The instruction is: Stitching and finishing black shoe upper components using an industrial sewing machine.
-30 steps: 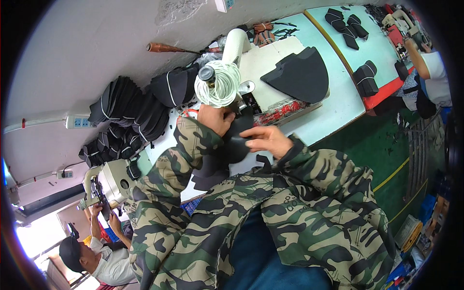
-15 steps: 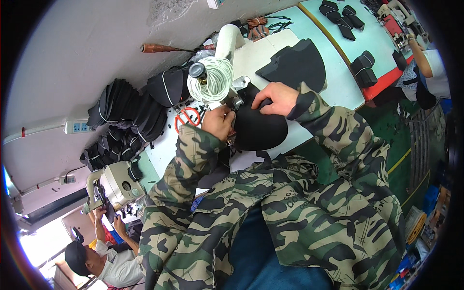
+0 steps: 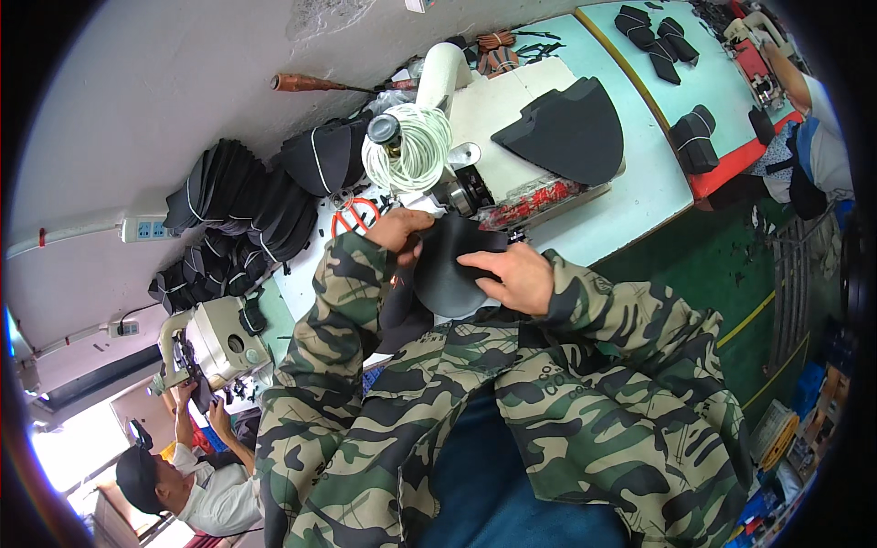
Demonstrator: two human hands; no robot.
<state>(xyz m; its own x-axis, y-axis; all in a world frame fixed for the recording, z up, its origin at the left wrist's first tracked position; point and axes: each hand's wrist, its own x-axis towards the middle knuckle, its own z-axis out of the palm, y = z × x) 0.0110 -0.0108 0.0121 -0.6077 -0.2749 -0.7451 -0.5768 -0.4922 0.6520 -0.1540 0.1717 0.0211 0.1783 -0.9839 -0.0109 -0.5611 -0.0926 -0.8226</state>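
Note:
A dark, smooth, curved fabric piece [image 3: 448,269] lies at the front of the sewing machine [image 3: 443,80], near my lap. My left hand [image 3: 400,231] is closed on its left edge, thumb toward the machine head. From the right, my right hand [image 3: 519,276] rests on the piece with forefinger stretched out over it and thumb apart. Its lower fingers are folded and partly hidden. Just beyond the piece stand the machine's dark metal parts [image 3: 464,190]. A second black piece [image 3: 402,315] hangs below my left hand.
Stacked black panels [image 3: 571,132] lie on the white machine top. Pale thread [image 3: 408,151] is coiled round a post, beside orange-handled scissors [image 3: 354,217]. Tied black bundles [image 3: 228,196] line the wall at left. Co-workers sit at machines lower left and upper right.
Both hands and the curved piece have come away from the machine head toward me. The machine's red-patterned side and dark metal parts now show. My right forefinger has stretched out.

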